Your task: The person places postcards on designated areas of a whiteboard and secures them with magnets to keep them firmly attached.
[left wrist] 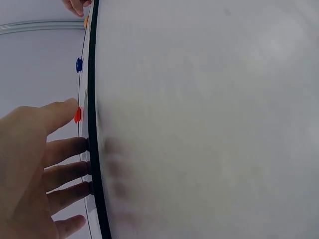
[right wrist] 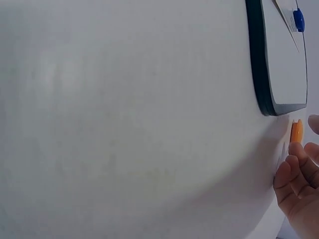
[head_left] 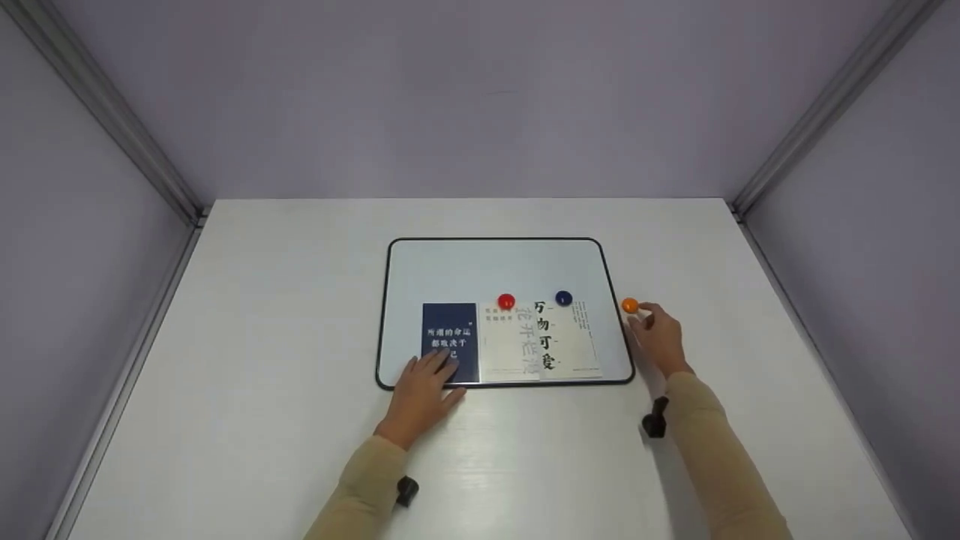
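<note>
A small whiteboard point(head_left: 487, 266) with a black rim lies on the table. My left hand point(head_left: 420, 394) rests over its lower left edge, fingers spread on a dark blue card point(head_left: 450, 315) with white writing. Beside that card lie a cream card point(head_left: 499, 352) and a white card point(head_left: 574, 349) with large black characters. A red round magnet point(head_left: 506, 301) sits at the cream card's top, a dark blue magnet point(head_left: 564, 298) at the white card's top. Right of the board, my right hand point(head_left: 661, 337) has loosely bent fingers right at an orange magnet point(head_left: 630, 305) on the table.
The white table point(head_left: 262, 337) extends around the board, with pale walls point(head_left: 480, 97) at the back and both sides. Dark camera mounts hang at the left wrist point(head_left: 406, 491) and right wrist point(head_left: 655, 420).
</note>
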`<move>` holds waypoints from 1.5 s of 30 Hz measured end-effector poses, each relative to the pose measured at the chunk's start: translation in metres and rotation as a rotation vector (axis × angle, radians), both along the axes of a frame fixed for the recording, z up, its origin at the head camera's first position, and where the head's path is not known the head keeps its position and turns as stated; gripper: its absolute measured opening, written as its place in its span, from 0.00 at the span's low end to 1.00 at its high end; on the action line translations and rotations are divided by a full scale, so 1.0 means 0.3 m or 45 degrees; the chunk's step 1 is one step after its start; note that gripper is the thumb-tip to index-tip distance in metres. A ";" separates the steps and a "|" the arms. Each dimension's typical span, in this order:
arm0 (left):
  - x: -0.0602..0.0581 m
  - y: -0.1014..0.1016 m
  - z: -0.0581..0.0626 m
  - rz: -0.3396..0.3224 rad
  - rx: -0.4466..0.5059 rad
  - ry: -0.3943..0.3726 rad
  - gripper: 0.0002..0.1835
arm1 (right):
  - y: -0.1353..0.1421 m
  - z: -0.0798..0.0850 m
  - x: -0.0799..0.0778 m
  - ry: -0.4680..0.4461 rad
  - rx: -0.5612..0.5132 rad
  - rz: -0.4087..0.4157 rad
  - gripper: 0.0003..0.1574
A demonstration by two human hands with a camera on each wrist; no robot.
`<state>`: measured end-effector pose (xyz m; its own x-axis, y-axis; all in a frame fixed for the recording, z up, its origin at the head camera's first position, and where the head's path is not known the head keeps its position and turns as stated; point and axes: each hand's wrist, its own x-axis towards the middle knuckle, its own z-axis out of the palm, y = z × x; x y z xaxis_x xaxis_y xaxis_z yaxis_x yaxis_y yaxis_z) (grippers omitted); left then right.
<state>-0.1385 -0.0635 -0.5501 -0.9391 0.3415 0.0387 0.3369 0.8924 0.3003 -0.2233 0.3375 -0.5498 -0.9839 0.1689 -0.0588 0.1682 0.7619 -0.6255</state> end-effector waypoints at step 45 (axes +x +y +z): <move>-0.002 0.006 0.007 0.020 -0.014 -0.057 0.28 | -0.033 0.006 -0.064 -0.194 0.147 -0.076 0.31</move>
<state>-0.1392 -0.0617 -0.5482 -0.9450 0.3269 -0.0071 0.3093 0.9007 0.3051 -0.2424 0.3276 -0.5480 -0.9531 0.2410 -0.1830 0.3013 0.8128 -0.4986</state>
